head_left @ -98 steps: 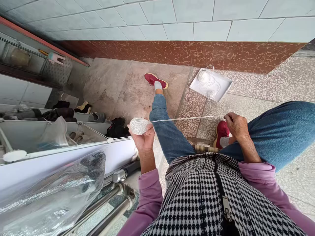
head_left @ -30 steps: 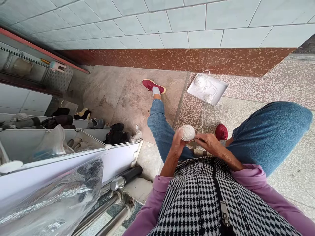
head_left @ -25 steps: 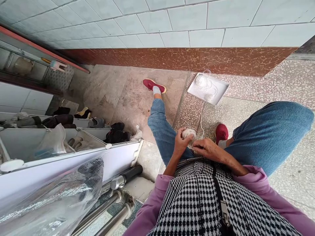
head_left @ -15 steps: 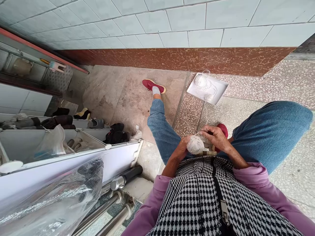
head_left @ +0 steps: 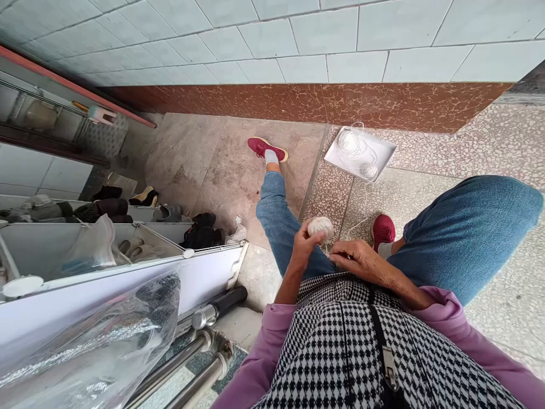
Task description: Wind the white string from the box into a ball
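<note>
While the left hand holds a roundish yarn ball in curled fingers, the right hand sits just right of it, fingers bent; whether they pinch the strand, I cannot tell. The left leg lies beneath. Ahead, a box holds a loose skein by its far left corner, a small bundle by the near right.

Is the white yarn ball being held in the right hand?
No, the left hand grips the white yarn ball, with the right hand just beside it.
</note>
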Demonstrator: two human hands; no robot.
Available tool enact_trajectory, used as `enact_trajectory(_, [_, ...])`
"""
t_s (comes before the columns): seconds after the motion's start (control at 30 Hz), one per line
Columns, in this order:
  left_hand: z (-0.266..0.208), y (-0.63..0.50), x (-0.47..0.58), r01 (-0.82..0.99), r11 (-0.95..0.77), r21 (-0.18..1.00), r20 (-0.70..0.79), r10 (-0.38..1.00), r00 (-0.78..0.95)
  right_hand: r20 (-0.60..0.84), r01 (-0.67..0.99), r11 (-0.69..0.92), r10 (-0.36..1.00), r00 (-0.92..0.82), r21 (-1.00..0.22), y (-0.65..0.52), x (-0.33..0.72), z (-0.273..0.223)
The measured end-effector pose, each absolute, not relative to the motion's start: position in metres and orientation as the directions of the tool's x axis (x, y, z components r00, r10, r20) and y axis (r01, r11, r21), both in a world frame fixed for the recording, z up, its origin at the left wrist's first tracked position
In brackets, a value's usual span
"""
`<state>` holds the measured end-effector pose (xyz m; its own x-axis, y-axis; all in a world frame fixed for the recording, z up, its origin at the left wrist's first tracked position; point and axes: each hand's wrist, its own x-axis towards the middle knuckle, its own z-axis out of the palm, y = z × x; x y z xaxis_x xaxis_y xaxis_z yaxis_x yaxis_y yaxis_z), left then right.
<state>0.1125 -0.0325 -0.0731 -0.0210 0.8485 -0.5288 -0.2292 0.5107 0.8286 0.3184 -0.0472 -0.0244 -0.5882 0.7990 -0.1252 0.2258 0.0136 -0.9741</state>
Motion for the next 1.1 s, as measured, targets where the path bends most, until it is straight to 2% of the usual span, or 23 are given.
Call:
enact_trajectory(0.1, [-0.078, -0.044, 0.112, -0.106, 0.59, 0.8, -0.569, 0.803, 0.175, -0.108, 0.192, -0.015, 0.87, -0.481, -0.981, -0.039, 0.33, -0.024])
enact_trajectory(0.2, [-0.078, -0.054, 0.11, -0.087, 0.665, 0.742, -0.575, 0.697, 0.427, -0.174, 0.157, -0.124, 0.912, -0.371, -0.98, -0.033, 0.341, -0.035])
enact_trajectory(0.3, [-0.075, -0.06, 0.106, -0.09, 0.715, 0.693, -0.547, 0.603, 0.581, -0.243, 0.047, -0.245, 0.889, -0.389, -0.968, -0.034, 0.342, -0.044])
enact_trajectory(0.37, [-0.074, -0.061, 0.105, -0.116, 0.739, 0.664, -0.539, 0.58, 0.61, -0.258, -0.022, -0.294, 0.87, -0.421, -0.956, -0.037, 0.338, -0.047])
enact_trajectory(0.53, [-0.065, -0.06, 0.106, -0.288, 0.695, 0.658, -0.545, 0.704, 0.455, -0.217, -0.04, -0.252, 0.896, -0.388, -0.967, -0.04, 0.328, -0.054])
enact_trajectory(0.77, [-0.048, -0.045, 0.119, -0.381, 0.547, 0.745, -0.54, 0.831, 0.136, -0.137, 0.262, -0.022, 0.892, -0.43, -0.965, -0.048, 0.325, -0.056])
enact_trajectory(0.87, [-0.056, -0.042, 0.123, -0.314, 0.506, 0.803, -0.52, 0.853, 0.043, -0.186, 0.344, 0.008, 0.83, -0.526, -0.939, -0.055, 0.322, -0.047])
enact_trajectory(0.97, [-0.067, -0.042, 0.124, -0.136, 0.48, 0.866, -0.489, 0.872, -0.032, -0.184, 0.333, 0.03, 0.784, -0.593, -0.943, -0.055, 0.323, -0.035])
enact_trajectory(1.03, [-0.071, -0.044, 0.122, -0.024, 0.48, 0.877, -0.48, 0.877, -0.013, -0.15, 0.31, 0.043, 0.806, -0.573, -0.95, -0.051, 0.327, -0.029])
enact_trajectory(1.1, [-0.07, -0.047, 0.119, 0.02, 0.533, 0.846, -0.532, 0.839, 0.114, -0.129, 0.292, 0.033, 0.846, -0.517, -0.956, -0.044, 0.334, -0.027])
